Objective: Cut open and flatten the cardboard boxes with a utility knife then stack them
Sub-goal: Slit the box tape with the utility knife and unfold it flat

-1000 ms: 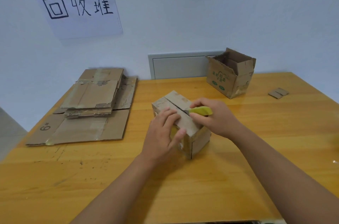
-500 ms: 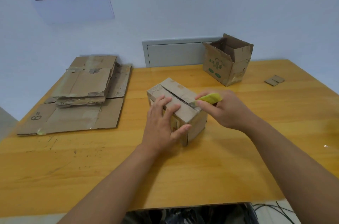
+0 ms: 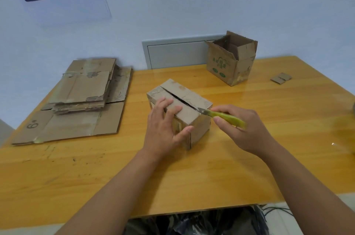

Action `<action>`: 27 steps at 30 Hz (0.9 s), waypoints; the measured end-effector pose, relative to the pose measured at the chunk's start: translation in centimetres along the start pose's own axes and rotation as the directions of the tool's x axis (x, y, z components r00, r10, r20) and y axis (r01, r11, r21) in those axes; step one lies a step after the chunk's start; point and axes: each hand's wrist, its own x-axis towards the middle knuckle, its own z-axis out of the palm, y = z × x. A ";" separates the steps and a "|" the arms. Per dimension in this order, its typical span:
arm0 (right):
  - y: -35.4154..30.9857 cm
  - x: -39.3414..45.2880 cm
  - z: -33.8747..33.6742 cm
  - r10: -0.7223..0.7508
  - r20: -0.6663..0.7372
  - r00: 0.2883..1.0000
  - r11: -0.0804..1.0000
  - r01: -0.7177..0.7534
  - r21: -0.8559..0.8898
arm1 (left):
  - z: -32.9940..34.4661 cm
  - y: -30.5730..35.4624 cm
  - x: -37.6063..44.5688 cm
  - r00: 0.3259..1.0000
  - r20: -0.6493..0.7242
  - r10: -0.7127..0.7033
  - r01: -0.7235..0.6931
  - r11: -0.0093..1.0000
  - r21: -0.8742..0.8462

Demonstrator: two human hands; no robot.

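Under both hands, box (image 3: 184, 100) (seam slit)

Glossy yellow-orange wooden table (image 3: 249, 167), dark scuffs toward its near-left part. Stack of flattened brown cardboard sheets (image 3: 80, 100) at far-left corner. Small closed brown cardboard box (image 3: 199, 129), top seam slit, at centre. Open brown cardboard box with green print (image 3: 228, 65) at far edge. Small flat cardboard scrap (image 3: 280, 78) near far-right corner.
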 end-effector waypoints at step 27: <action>1.5 1.9 3.6 -0.001 -0.033 0.999 0.993 -0.003 -0.121 | -4.0 1.9 5.5 0.900 0.383 0.209 -0.285 0.947 0.151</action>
